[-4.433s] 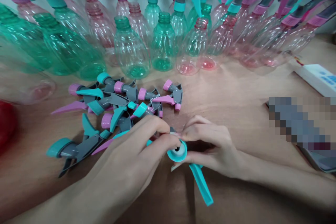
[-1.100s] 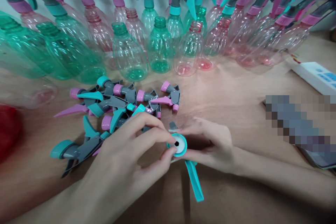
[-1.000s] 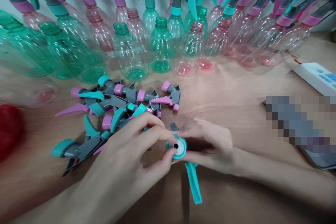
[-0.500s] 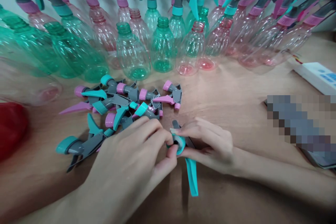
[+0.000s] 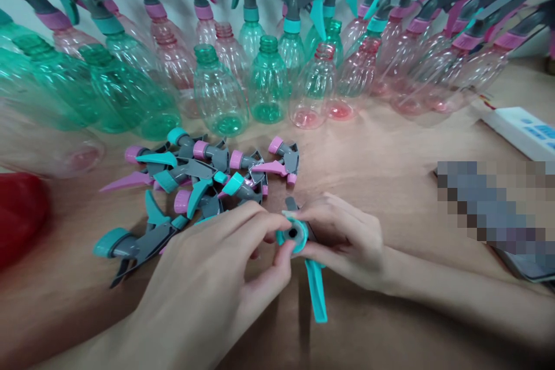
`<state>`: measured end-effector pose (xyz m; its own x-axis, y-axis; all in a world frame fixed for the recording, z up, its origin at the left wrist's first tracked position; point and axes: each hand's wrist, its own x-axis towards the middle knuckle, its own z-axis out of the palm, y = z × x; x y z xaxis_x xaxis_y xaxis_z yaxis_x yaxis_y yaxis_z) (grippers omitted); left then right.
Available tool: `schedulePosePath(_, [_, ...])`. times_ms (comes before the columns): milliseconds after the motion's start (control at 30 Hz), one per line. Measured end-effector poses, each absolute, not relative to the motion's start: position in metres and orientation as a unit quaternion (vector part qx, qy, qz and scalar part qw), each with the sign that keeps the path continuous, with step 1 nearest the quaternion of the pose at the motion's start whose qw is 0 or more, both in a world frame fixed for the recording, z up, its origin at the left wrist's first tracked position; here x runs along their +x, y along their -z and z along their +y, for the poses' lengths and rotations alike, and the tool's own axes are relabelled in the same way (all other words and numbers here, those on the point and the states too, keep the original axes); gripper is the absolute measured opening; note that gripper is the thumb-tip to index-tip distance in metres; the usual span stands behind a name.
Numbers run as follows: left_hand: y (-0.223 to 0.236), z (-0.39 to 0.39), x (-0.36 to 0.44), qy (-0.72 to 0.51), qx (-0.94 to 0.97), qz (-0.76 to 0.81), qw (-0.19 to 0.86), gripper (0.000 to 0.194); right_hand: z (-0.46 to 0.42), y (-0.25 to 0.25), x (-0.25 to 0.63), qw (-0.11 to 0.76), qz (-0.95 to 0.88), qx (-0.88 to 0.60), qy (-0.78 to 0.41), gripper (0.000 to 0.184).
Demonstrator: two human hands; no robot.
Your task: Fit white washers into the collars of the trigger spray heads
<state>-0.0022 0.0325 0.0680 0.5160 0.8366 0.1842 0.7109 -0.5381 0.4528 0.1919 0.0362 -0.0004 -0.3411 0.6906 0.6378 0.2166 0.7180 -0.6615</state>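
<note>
A grey and teal trigger spray head (image 5: pixel 317 293) is between my hands, its round collar facing me with a dark hole in the middle. My right hand (image 5: pixel 347 237) grips the head at the collar from the right, thumb below and fingers above. From the left, my left hand (image 5: pixel 208 277) has its thumb and index finger at the collar's edge, pinching around it. The teal trigger hangs down below my right hand. Left of my hands lies a pile of loose spray heads (image 5: pixel 191 167) with pink or teal collars, partly covered by my left hand.
Several uncapped green and pink clear bottles (image 5: pixel 267 87) stand behind the pile. Further back, bottles with spray heads (image 5: pixel 295 6) line the wall. A red object (image 5: pixel 19 214) sits at the left edge. A pixelated phone-like slab (image 5: pixel 498 219) and a white box (image 5: pixel 529 130) lie right.
My left thumb and index finger have parted from over the collar's opening to its edge, so the dark hole now shows. My right hand keeps its hold. The view has tilted slightly upward.
</note>
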Motion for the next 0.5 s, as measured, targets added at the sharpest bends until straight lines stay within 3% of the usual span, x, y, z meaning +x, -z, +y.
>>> schedulePosePath(233, [-0.061,0.03,-0.005,-0.212,0.89,0.378,0.139,0.013,0.036,0.004,0.193,0.5,-0.785,-0.286,-0.227,0.033])
schedulePosePath(500, [-0.068,0.04,-0.012,-0.151,0.903,0.388,0.11,0.017,0.037,0.001,0.192,0.485,-0.802,-0.27,-0.22,0.032])
